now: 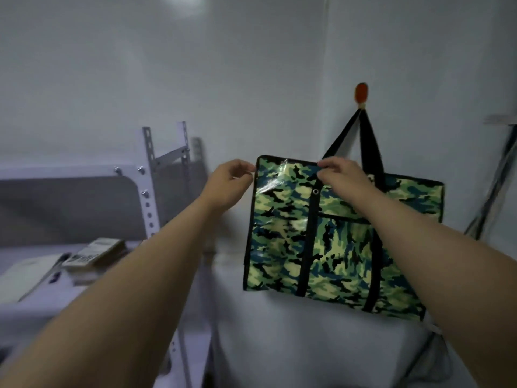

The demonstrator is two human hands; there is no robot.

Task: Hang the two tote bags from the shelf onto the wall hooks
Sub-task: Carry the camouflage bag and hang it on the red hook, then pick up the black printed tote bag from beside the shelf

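A green camouflage tote bag with black straps hangs tilted on the white wall, its handles looped over an orange wall hook. My left hand is at the bag's top left corner, fingers curled, touching or just off the edge; a firm grip cannot be made out. My right hand pinches the bag's top edge where the left strap meets it. A second tote bag is not in view.
A white metal shelf unit stands at the left, with a stack of papers or packets and a white box on a lower level. Dark rods lean at the right edge.
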